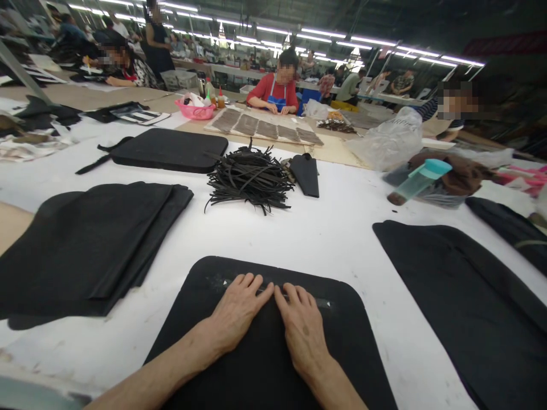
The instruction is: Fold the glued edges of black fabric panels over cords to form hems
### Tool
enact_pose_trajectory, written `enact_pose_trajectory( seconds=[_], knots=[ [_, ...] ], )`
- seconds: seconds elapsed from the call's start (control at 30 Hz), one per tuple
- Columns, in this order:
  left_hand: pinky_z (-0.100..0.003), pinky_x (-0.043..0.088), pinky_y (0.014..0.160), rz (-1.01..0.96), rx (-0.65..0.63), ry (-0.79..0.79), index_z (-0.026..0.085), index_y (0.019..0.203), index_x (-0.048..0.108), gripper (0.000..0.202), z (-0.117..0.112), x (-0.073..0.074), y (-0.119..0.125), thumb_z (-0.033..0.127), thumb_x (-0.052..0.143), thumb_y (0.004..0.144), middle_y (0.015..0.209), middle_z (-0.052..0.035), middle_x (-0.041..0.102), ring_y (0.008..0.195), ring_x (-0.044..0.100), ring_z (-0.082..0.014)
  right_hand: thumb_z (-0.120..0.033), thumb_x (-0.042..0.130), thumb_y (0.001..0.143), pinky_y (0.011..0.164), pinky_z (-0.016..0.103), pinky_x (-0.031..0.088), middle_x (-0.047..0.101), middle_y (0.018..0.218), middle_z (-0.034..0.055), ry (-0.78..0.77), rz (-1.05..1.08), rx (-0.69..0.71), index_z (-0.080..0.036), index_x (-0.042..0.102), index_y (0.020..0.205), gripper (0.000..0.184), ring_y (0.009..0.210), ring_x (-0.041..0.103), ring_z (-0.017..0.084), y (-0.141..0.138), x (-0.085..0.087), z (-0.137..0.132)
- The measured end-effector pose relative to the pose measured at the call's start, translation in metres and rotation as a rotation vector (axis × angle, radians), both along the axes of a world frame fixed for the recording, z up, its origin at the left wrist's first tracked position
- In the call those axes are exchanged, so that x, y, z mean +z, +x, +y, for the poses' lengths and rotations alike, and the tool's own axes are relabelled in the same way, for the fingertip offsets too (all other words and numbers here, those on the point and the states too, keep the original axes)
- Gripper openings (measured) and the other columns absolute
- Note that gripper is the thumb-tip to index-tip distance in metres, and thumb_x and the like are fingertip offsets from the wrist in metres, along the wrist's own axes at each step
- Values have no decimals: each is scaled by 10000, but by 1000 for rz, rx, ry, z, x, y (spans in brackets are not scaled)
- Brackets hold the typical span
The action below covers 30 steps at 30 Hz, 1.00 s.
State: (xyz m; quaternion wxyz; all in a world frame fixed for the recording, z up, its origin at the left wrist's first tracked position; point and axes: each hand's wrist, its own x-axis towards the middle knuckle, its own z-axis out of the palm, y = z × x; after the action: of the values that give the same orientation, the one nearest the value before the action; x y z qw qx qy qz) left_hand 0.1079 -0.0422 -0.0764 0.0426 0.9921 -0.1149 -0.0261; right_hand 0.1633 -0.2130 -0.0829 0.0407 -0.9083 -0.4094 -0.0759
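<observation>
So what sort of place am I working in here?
Probably a factory workshop: rows of strip lights hang over many people at work, and a heap of black strips lies beyond the black panel in front of you.

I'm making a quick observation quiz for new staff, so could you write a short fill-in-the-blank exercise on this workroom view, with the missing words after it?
1. The left hand and right hand lie palm ____ on a black panel.
2. The heap of black strips lies on a ____ work surface.
3. The basket on the far side is coloured ____.

Missing words: down; white; pink.
</observation>
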Motion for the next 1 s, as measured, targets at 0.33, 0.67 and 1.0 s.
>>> enact_pose_trajectory(
  seconds=[0.33, 0.67, 1.0],
  knots=[
    [-402, 399, 920, 8, 31, 25, 140, 1241, 437, 509, 15, 6, -6, 7, 351, 758, 1180, -134, 514, 1042, 474, -250, 11, 417, 778, 865, 347, 417, 604, 1079, 99, -79, -69, -18, -155, 563, 1146, 429, 981, 532, 230, 15, -5, -40],
    [-395, 412, 919, -117, 164, -8, 102, 1100, 513, 400, 24, 23, -15, -13, 343, 757, 1143, -139, 531, 1044, 489, -242, -33, 423, 815, 838, 341, 407, 601, 1078, 69, 16, 18, -151, -190, 611, 986, 299, 957, 534, 213, 36, 15, -26],
    [-356, 416, 908, 39, -198, -245, 137, 1028, 524, 267, -13, 10, -23, 83, 463, 774, 1111, -94, 565, 1018, 493, -221, -210, 552, 822, 676, 284, 354, 574, 773, 13, -11, 160, -143, -217, 588, 746, 84, 771, 516, 173, 71, 13, 7]
  ],
)
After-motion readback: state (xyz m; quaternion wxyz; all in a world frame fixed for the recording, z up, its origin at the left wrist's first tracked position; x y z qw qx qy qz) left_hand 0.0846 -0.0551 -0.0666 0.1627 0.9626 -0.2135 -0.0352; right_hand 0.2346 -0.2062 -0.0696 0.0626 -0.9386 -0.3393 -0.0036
